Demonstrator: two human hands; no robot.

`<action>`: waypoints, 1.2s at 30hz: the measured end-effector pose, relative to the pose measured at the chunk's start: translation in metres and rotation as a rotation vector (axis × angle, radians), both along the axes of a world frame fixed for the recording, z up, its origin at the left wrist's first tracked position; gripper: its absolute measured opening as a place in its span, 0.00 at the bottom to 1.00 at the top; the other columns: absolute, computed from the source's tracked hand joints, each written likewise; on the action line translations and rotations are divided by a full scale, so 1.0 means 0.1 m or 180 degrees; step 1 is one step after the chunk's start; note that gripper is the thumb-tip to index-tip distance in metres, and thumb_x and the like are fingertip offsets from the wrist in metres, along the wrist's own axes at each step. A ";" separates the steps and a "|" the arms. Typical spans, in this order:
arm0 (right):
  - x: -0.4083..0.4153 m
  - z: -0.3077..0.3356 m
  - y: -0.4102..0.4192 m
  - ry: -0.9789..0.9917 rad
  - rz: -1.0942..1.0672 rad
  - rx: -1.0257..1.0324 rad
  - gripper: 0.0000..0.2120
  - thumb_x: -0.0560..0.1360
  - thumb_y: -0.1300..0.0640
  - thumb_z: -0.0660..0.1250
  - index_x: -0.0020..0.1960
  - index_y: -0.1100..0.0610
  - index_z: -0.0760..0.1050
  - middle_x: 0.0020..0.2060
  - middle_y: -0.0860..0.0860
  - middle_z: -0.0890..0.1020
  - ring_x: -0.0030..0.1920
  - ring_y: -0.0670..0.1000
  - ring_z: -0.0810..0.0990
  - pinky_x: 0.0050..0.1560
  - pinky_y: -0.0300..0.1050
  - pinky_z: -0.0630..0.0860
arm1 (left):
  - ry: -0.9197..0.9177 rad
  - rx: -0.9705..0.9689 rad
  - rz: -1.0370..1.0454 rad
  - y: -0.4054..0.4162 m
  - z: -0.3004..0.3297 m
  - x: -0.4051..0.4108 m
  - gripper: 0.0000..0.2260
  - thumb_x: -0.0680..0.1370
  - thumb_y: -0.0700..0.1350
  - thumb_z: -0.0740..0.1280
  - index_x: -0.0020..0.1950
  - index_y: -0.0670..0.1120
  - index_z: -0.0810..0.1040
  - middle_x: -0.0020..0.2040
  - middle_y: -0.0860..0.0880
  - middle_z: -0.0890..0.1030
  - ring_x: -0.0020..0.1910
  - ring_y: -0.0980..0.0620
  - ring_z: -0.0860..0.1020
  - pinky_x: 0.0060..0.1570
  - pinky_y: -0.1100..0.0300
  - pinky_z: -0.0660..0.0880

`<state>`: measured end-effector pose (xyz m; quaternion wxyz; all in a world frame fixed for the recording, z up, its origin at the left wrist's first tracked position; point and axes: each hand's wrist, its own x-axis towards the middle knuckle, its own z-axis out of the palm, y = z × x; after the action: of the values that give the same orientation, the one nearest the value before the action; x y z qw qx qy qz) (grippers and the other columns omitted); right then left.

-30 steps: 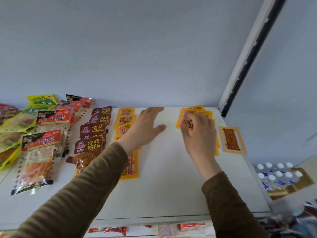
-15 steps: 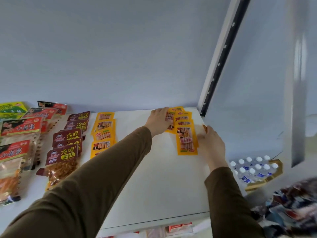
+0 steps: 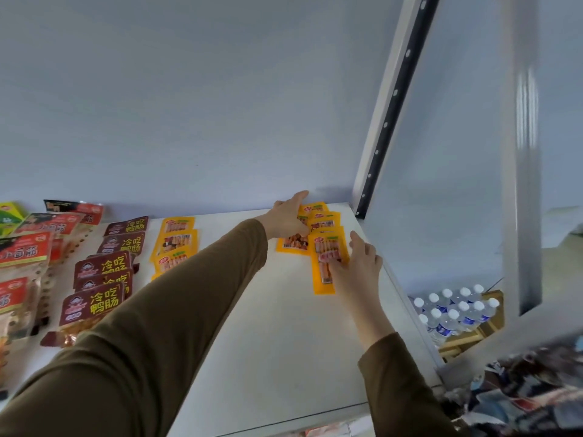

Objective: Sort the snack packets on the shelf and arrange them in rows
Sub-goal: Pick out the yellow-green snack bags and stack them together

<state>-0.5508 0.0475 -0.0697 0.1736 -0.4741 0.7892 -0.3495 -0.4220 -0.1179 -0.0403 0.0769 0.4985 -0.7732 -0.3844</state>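
1. Step in hand: you are squaring up the far-right row of yellow packets [image 3: 321, 222] at the back right corner of the shelf [image 3: 268, 357]. Judged from the layout, the rows to the left are already laid out: a second yellow row [image 3: 176, 238], a row of maroon packets [image 3: 104, 269] and red packets [image 3: 25, 247] at the far left.

2. Left hand [image 3: 288, 217]: it lies over the left side of the far-right row, fingers extended toward the back wall [image 3: 189, 105], pressing flat on the packets. No packet is pinched or curled around as far as the view shows.

3. Right hand [image 3: 356, 263]: it rests on the right edge of the nearest yellow packet [image 3: 325, 272], fingers fairly straight and pointing toward the back. The fingertips touch the packet; whether the thumb is hooked under its edge cannot be told.

4. Position of the work: the nearest packet lies flat, just left of your right hand and overlapping the packet behind it. A loose packet sits left of the row, partly under your left hand.

5. Next move (judgement): slide the nearest packet into line with those behind it, holding the row steady with your left hand. Then bring the loose left packet into the row.

6. Caution: the row lies close to the shelf's right edge, beyond which water bottles [image 3: 454, 310] stand lower down. Push inward, not outward.
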 end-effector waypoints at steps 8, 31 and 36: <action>0.16 -0.03 -0.10 0.0456 0.0126 0.0027 0.34 0.76 0.42 0.68 0.76 0.51 0.60 0.63 0.51 0.76 0.62 0.55 0.68 0.59 0.51 0.70 | 0.0787 -0.0265 0.0025 0.03 -0.01 0.10 0.44 0.71 0.31 0.74 0.78 0.57 0.57 0.66 0.44 0.67 0.61 0.39 0.75 0.56 0.42 0.81; 0.93 0.03 -0.18 -0.1618 0.1491 -0.0285 0.40 0.74 0.60 0.75 0.80 0.49 0.58 0.67 0.50 0.65 0.61 0.48 0.76 0.62 0.47 0.78 | 0.2070 0.0996 0.1422 0.11 0.30 1.34 0.17 0.78 0.27 0.65 0.61 0.46 0.79 0.54 0.36 0.82 0.44 0.44 0.83 0.43 0.51 0.84; 0.96 0.02 -0.12 -0.1551 0.1639 -0.0247 0.33 0.75 0.57 0.74 0.73 0.42 0.62 0.63 0.48 0.68 0.55 0.44 0.78 0.48 0.34 0.79 | 0.1262 0.0669 0.1529 0.04 0.46 1.52 0.13 0.76 0.31 0.69 0.54 0.46 0.81 0.54 0.40 0.85 0.47 0.44 0.85 0.44 0.51 0.83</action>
<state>-0.4549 0.0358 -0.0674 0.4210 -0.5665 0.5654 -0.4269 -0.2697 -0.1136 0.0053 0.2626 0.5873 -0.5595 -0.5226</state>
